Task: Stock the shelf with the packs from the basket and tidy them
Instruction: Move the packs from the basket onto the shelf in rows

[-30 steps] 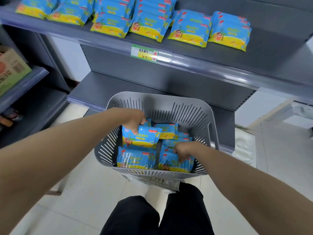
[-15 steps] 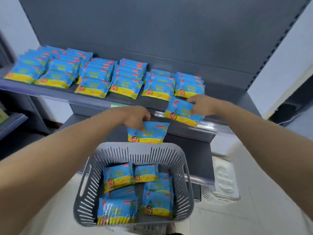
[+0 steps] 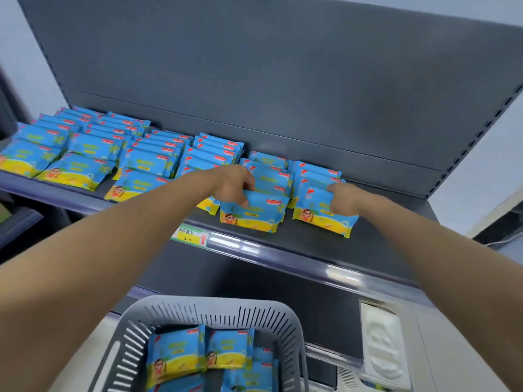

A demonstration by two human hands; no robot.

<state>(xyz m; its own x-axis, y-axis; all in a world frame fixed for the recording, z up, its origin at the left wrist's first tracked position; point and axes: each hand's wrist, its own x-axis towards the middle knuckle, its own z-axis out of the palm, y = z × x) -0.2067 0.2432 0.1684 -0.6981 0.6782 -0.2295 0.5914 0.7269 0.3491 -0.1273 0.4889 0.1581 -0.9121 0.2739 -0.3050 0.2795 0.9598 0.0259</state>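
— What's new on the shelf (image 3: 311, 247)?
— Two packs up from the basket (image 3: 215, 302), now at the shelf's front edge, right end. More wait below.
— Held?
— Fingers (image 3: 250, 182) of the left hand (image 3: 235, 183) grip the left pack (image 3: 254, 216); the right hand (image 3: 343, 200) apparently pinches the right pack (image 3: 319, 222).

Left hand (image 3: 232, 183), right hand (image 3: 343, 200), fingers (image 3: 245, 181) seemingly curled.

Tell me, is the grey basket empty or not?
Not empty. At least four packs lie inside the basket, below the shelf.
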